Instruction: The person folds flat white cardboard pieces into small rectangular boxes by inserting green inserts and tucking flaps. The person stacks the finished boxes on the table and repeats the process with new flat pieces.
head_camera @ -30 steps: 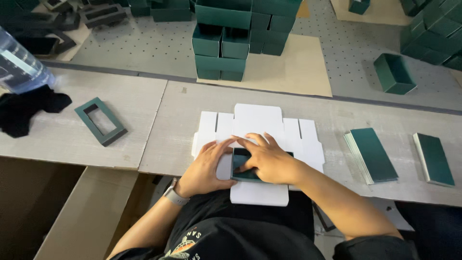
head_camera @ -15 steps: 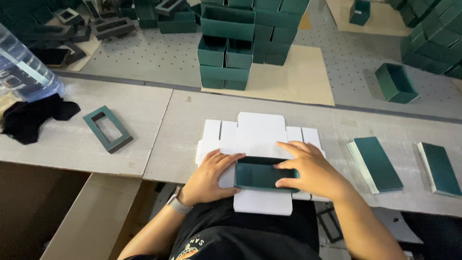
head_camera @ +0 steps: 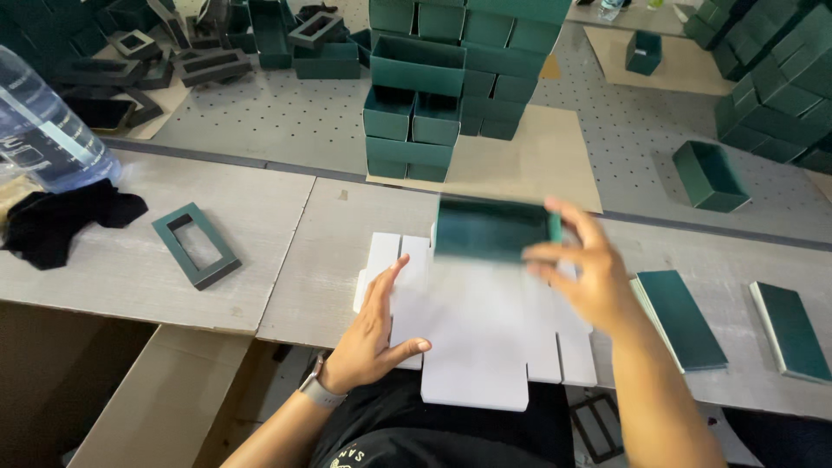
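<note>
A flat white die-cut cardboard sheet (head_camera: 485,334) lies on the grey table in front of me. My left hand (head_camera: 374,334) rests on its left part, fingers spread and flat. Above the sheet's far edge, my right hand (head_camera: 579,273) holds up a dark green rectangular box piece (head_camera: 490,230), which is blurred by motion.
A dark green frame insert (head_camera: 194,244) lies to the left near a black cloth (head_camera: 65,221) and a plastic water bottle (head_camera: 48,130). Stacked green boxes (head_camera: 425,87) stand behind. Two green flat panels (head_camera: 685,316) (head_camera: 793,329) lie to the right, an open green box (head_camera: 709,176) beyond.
My right hand has lifted the green piece off the white sheet and carried it up and away. My left hand slid left and stays flat on the sheet.
</note>
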